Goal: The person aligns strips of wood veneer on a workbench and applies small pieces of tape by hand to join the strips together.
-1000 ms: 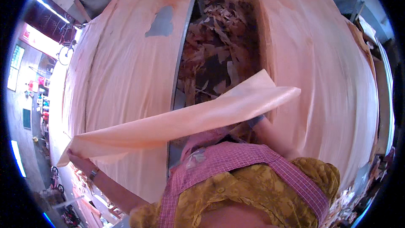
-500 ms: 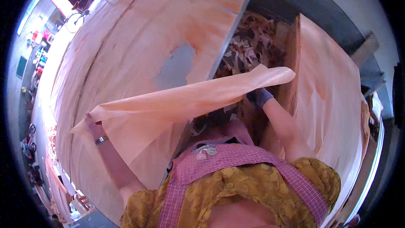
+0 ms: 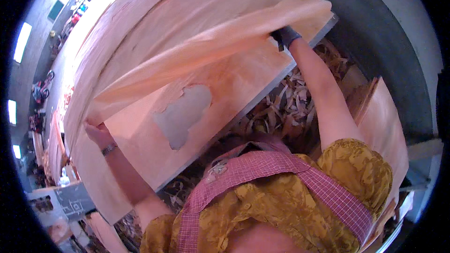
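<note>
A thin, pale orange-tan wood veneer sheet (image 3: 197, 49) stretches between my hands, its long near edge lifted and curling. My bare left hand (image 3: 97, 133), with a metal-band watch at the wrist, pinches its left end. At the far right, my right hand (image 3: 286, 36) in a dark glove grips the sheet's underside near the curled right end; its fingertips are partly hidden. Below lies a broad stack of veneer sheets (image 3: 239, 77). A ragged hole in the stack's upper layer shows a grey patch (image 3: 183, 112).
Curled veneer scraps (image 3: 286, 100) cover the floor along the stack's near edge. A second veneer pile (image 3: 386, 122) stands at my right. A grey wall (image 3: 398, 33) rises behind. At the far left are a motorcycle (image 3: 43, 86) and a grey board with chalk marks (image 3: 70, 201).
Both hands have carried the veneer sheet from over the scrap gap onto the stack, the right hand reaching far forward. My view has turned, and more of the grey patch shows.
</note>
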`<state>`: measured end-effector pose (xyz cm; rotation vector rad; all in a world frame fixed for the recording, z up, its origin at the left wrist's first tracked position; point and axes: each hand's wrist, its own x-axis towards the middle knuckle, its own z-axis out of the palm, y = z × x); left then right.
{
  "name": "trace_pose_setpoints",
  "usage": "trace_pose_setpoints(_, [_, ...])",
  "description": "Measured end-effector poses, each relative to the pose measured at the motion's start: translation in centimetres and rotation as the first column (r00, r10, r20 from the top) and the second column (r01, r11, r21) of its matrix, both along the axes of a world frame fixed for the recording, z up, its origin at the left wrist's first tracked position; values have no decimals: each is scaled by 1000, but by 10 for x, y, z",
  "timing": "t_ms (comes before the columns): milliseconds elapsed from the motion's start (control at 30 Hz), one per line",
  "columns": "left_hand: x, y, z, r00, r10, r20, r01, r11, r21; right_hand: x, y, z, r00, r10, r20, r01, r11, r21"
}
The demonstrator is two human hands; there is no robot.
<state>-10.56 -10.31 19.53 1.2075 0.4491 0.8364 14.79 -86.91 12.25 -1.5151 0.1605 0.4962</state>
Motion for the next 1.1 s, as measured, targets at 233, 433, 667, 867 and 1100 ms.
trace_pose_setpoints(233, [-84, -138, -122, 985, 86, -147, -141, 895, -423, -24, -36, -111, 868, -496, -6, 494, 866, -85])
trace_pose_setpoints(433, [-94, -166, -181, 857, 104, -505, -318, 878, -358, -26, -51, -148, 837, -514, 185, 546, 803, -240])
trace_pose_setpoints(667, [-113, -152, -211, 829, 94, -551, -350, 856, -380, -61, -15, -117, 809, -587, 20, 584, 802, -126])
trace_pose_setpoints(867, [-170, -95, -271, 706, 115, -699, -286, 949, -132, -66, -19, -123, 727, -686, -7, 676, 718, -165])
trace_pose_setpoints(1100, [-145, -191, -261, 903, 154, -402, -332, 842, -425, -75, -17, -109, 871, -489, -38, 478, 864, -159])
